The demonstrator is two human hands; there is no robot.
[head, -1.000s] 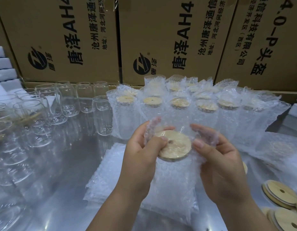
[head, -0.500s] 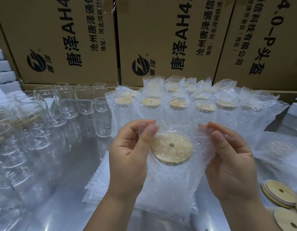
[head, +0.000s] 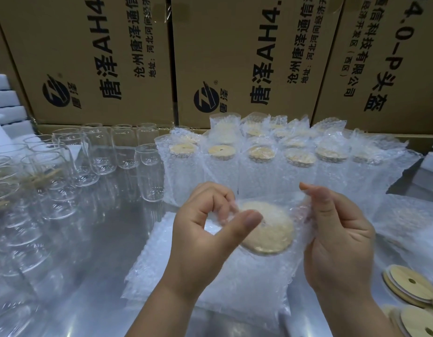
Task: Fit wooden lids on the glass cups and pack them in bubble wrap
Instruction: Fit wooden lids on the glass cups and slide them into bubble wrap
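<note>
As we close the clear bubble-wrap pouch (head: 269, 266) over a lidded cup, we want the round pale wooden lid (head: 271, 229) to sit square and well covered.

We hold the pouch above the shiny steel table (head: 89, 239), with the lid showing through the wrap between our hands; the glass under it is too veiled to make out. Our left hand (head: 203, 239) pinches the pouch's mouth with curled fingers, its thumb stretched across the lid's near edge. Our right hand (head: 339, 239) curls round the pouch's right side, wrist upright. We judge it best to pull the wrap evenly from both sides and fold the mouth flat without tilting the cup or squeezing hard on the glass, then stand it beside the row of wrapped cups (head: 259, 154).
</note>
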